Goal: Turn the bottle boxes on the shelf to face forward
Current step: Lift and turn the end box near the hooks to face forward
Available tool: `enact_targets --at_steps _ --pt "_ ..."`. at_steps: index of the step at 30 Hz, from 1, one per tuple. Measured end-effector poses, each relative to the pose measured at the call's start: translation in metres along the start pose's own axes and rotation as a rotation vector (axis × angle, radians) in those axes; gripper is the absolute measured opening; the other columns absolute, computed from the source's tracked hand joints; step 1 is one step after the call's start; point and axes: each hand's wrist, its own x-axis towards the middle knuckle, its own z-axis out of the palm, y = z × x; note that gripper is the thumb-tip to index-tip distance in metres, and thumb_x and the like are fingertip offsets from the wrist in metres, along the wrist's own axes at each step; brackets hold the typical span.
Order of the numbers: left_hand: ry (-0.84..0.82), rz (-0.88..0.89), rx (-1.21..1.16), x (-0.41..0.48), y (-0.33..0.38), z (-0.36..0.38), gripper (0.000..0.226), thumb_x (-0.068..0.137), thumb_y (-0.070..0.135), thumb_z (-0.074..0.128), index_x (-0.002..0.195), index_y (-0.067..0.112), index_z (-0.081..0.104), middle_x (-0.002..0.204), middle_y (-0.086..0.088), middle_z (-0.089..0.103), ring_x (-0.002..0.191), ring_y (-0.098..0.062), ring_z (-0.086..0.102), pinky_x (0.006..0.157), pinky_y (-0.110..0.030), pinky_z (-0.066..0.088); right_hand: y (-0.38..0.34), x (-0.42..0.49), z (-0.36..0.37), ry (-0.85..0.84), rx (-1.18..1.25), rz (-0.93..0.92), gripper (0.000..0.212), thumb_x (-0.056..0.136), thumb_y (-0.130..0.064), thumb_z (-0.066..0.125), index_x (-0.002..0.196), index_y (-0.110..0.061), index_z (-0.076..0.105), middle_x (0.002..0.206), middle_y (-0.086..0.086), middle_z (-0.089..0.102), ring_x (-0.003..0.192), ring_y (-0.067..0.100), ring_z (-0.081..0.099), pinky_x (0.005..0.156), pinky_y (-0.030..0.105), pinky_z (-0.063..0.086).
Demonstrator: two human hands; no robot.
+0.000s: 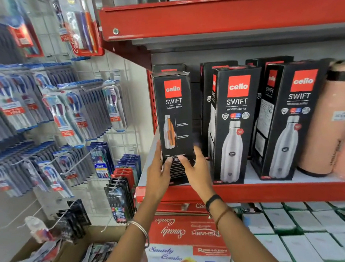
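Three tall black bottle boxes stand in a row along the front of the red shelf (pixel 275 191). The leftmost box (pixel 175 120) shows a face with a cutaway bottle drawing. Both hands hold it near its bottom: my left hand (pixel 157 174) on its left edge, my right hand (pixel 197 170) on its right edge, thumbs across the face. The middle box (pixel 235 126) and the right box (pixel 290 121) show the white bottle picture and are turned slightly to the left. More black boxes stand behind each of them.
Peach-coloured flasks (pixel 330 122) stand at the right end of the shelf. Toothbrush packs (pixel 42 112) hang on a wire rack to the left. Below are red combo boxes (pixel 183 233), white boxes (pixel 309 229) and cardboard cartons (pixel 60 261). Another red shelf (pixel 220 13) runs overhead.
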Motion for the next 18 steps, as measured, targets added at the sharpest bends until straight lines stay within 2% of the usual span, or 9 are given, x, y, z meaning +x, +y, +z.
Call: enact_targets --at_steps 3,5,6,7,8,10,13,15,18 --pt "0.018 0.045 -0.007 -0.007 0.002 -0.004 0.059 0.098 0.029 0.047 0.145 0.046 0.016 0.148 0.008 0.045 0.130 -0.010 0.051 0.102 -0.027 0.046 0.007 -0.009 -0.002 0.038 0.065 -0.046 0.051 0.090 -0.023 0.063 0.136 -0.026 0.042 0.121 -0.015 0.053 0.110 -0.004 0.053 0.096 0.007 0.040" --pt "0.040 0.076 -0.024 -0.015 0.014 -0.006 0.059 0.098 0.024 0.049 0.145 0.043 0.018 0.147 0.003 0.047 0.130 -0.009 0.050 0.096 -0.015 0.046 0.008 -0.017 -0.005 0.055 0.081 -0.076 0.048 0.090 -0.025 0.063 0.127 -0.042 0.038 0.121 -0.021 0.056 0.114 -0.010 0.054 0.100 0.019 0.044" --pt "0.056 0.077 -0.042 -0.020 0.021 -0.006 0.059 0.097 0.019 0.050 0.145 0.039 0.020 0.145 -0.004 0.049 0.126 -0.013 0.053 0.093 -0.004 0.040 0.007 -0.021 -0.007 0.056 0.089 -0.096 0.048 0.091 -0.026 0.062 0.128 -0.042 0.036 0.124 -0.019 0.056 0.118 -0.007 0.053 0.102 0.022 0.044" --pt "0.074 0.081 -0.063 -0.024 0.027 -0.006 0.060 0.097 0.016 0.051 0.146 0.033 0.023 0.143 -0.015 0.051 0.120 -0.019 0.056 0.082 -0.011 0.050 0.004 -0.025 -0.008 0.049 0.102 -0.117 0.049 0.092 -0.027 0.060 0.132 -0.039 0.035 0.129 -0.015 0.056 0.123 -0.003 0.052 0.105 0.025 0.043" --pt "0.090 0.090 -0.079 -0.030 0.035 -0.006 0.059 0.097 0.014 0.051 0.147 0.030 0.024 0.139 -0.022 0.051 0.118 -0.023 0.057 0.088 -0.032 0.045 0.000 -0.029 -0.009 0.037 0.116 -0.139 0.051 0.093 -0.027 0.058 0.137 -0.033 0.032 0.134 -0.012 0.053 0.127 -0.001 0.049 0.107 0.025 0.041" --pt "0.102 0.116 -0.073 -0.039 0.049 -0.008 0.057 0.097 0.018 0.049 0.147 0.030 0.023 0.137 -0.020 0.056 0.121 -0.021 0.059 0.086 -0.001 0.041 -0.010 -0.035 -0.014 0.015 0.129 -0.182 0.065 0.092 -0.023 0.060 0.145 -0.029 0.023 0.141 -0.014 0.045 0.129 -0.010 0.042 0.106 0.014 0.036" --pt "0.102 0.096 -0.063 -0.050 0.073 -0.012 0.049 0.100 0.022 0.042 0.146 0.028 0.027 0.091 0.012 0.076 0.076 0.001 0.066 0.056 -0.009 0.039 -0.025 -0.039 -0.022 -0.014 0.067 -0.248 0.100 0.078 -0.018 0.074 0.149 -0.019 0.004 0.143 -0.018 0.028 0.125 -0.028 0.026 0.098 -0.002 0.026" --pt "0.074 0.097 -0.111 -0.057 0.087 -0.016 0.044 0.099 0.033 0.038 0.143 0.035 0.033 0.116 0.025 0.067 0.094 0.016 0.060 0.075 -0.003 0.043 -0.034 -0.039 -0.027 0.038 0.018 -0.276 0.121 0.066 -0.032 0.083 0.149 -0.014 -0.002 0.141 -0.026 0.019 0.126 -0.030 0.018 0.101 -0.002 0.022" --pt "0.036 0.090 -0.231 -0.065 0.098 -0.028 0.035 0.094 0.048 0.039 0.125 0.046 0.054 0.130 0.022 0.060 0.120 0.000 0.058 0.100 -0.022 0.046 -0.042 -0.036 -0.038 0.090 0.108 -0.244 0.114 0.062 -0.037 0.086 0.146 -0.031 0.009 0.145 -0.013 0.034 0.135 -0.008 0.032 0.111 0.016 0.032"
